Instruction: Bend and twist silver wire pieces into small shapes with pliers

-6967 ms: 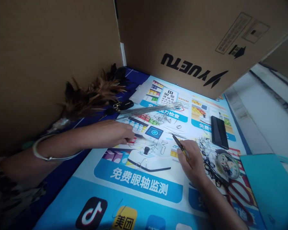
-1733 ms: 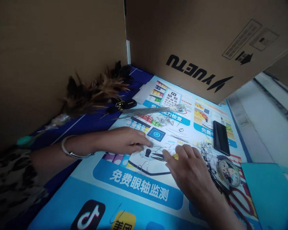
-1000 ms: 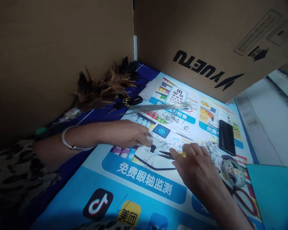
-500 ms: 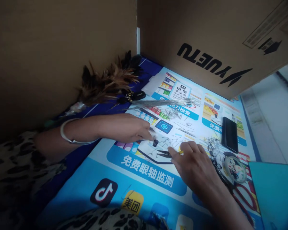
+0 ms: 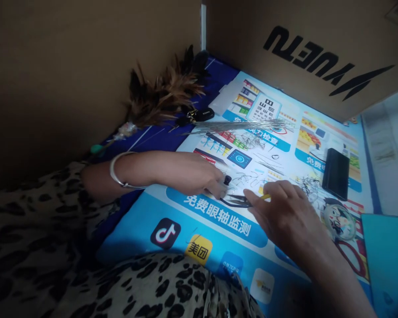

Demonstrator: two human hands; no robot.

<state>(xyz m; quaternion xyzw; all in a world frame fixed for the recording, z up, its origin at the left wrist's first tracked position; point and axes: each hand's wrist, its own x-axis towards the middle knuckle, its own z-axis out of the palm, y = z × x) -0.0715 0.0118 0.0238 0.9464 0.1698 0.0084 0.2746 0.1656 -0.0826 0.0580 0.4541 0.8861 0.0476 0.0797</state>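
Observation:
My right hand [image 5: 280,205] is closed around a pair of pliers [image 5: 239,199] with dark jaws and a yellow handle. The jaws point left, toward the fingertips of my left hand [image 5: 207,174]. Those fingers are pinched together near the jaw tips; whatever they hold is too small to make out. Short bent wire pieces [image 5: 243,179] lie on the printed sheet just beyond the pliers. Farther back is a bundle of long thin metal wires [image 5: 242,126], with a tangle of wire bits [image 5: 254,140] in front of it.
Cardboard walls stand left and behind, the rear one [image 5: 239,39] printed. A feather bunch [image 5: 167,95] and a black key fob [image 5: 204,115] lie back left. Right are a black phone [image 5: 336,174], a round clear container [image 5: 340,222], red-handled scissors [image 5: 353,260] and a teal panel [image 5: 388,260].
The camera view has shifted, so the scene sits farther right and higher. My left fingertips have come closer to the plier jaws. My right hand still grips the pliers.

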